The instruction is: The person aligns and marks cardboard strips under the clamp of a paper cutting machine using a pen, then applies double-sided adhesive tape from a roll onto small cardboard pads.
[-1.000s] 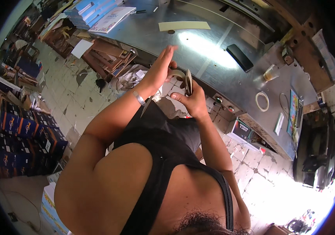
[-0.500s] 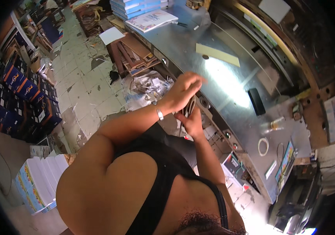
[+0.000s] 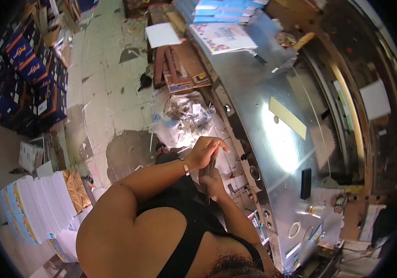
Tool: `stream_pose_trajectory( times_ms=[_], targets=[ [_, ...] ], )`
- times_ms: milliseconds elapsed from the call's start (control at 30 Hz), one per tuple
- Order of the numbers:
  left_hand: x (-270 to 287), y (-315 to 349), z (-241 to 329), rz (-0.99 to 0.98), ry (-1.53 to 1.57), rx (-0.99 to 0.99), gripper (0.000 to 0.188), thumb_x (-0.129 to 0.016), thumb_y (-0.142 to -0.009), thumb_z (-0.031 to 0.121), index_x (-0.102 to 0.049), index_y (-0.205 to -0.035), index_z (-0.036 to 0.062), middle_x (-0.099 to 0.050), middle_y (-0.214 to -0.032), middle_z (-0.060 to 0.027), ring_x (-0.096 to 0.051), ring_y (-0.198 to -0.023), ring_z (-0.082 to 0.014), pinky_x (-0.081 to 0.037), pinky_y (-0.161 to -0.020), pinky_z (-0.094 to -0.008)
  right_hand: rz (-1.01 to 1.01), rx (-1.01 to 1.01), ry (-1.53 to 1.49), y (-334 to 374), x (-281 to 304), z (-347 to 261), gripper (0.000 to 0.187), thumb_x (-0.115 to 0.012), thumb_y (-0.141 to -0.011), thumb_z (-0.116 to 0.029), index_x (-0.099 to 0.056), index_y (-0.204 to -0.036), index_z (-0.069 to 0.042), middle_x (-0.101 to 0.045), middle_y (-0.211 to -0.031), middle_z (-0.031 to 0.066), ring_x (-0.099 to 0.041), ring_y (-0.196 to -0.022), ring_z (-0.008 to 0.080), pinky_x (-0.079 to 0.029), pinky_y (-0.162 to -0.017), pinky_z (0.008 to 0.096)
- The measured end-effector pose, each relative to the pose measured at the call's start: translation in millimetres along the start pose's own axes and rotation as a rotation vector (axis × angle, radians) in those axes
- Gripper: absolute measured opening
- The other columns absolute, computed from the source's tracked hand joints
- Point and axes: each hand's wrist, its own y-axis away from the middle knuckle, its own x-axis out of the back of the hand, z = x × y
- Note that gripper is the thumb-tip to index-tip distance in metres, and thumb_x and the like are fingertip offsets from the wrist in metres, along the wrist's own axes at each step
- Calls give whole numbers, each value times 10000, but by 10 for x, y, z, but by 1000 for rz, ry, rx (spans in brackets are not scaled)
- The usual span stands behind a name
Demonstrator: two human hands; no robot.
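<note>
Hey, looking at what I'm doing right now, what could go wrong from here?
The thin flat item in your right hand isn't over the metal table, so it might drop to the floor if your grip loosens. The crumpled heap near your foot could trip you. The clear cup sits near the black phone-like device and might strike it if knocked.

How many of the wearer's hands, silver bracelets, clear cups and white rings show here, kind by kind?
Hands, left hand and right hand: 2
Silver bracelet: 1
Clear cup: 1
White ring: 1
Total: 5
</note>
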Motion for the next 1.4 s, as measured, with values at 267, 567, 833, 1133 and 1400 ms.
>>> stream_pose_trajectory(
  times_ms=[267, 567, 833, 1133, 1400],
  targets=[
    [848, -85, -723, 364, 78, 267, 744, -333, -1034, 665, -602, -746, 34, -499, -606, -3, -470, -496, -86, -352, -490, -260, -215, -374, -96, -1042, -124, 73, 290, -653, -893, -272, -546, -1053, -54, -543, -797, 21, -513, -601, 114, -397, -501, 278],
    [1814, -221, -2162, 559, 8, 717, 576, -477, -1048, 529, -623, -1105, -25, -617, -867, -58, -577, -767, -144, -453, -709, -290, -82, -718, -348, -2001, 155, 413, 401, -570, -1032, -372, -531, -1289, -66, -641, -988, 63, -658, -771, 168, -557, -602, 302],
    [2532, 693, -4919, 1213, -356, 1032, 663, -667, -940, 426, -509, -1407, -17, -627, -1305, -240, -589, -1226, -333, -453, -989, -399, 273, -514, 515, -3196, 1024, 1124, 314, -602, -912, -196, -625, -1150, 7, -657, -952, 97, -632, -817, 162, -534, -688, 324],
    [2644, 585, -3646, 801, -406, 822, 305, -509, -919, 123, -662, -1127, -41, -657, -1099, -267, -626, -992, -383, -473, -895, -428, 512, -100, 1212, -4580, 1931, 2100, 335, -630, -932, -287, -660, -1136, -23, -723, -929, 159, -702, -833, 336, -564, -749, 478],
    [2430, 462, -2759, 1127, 106, 861, 321, -499, -944, 152, -618, -1181, -29, -635, -1177, -216, -630, -1087, -319, -494, -960, -413, -149, -294, 1202, -5231, 541, 1991, 681, -671, -901, -518, -590, -1388, -50, -680, -1243, 230, -651, -1136, 410, -505, -991, 471]
  ],
)
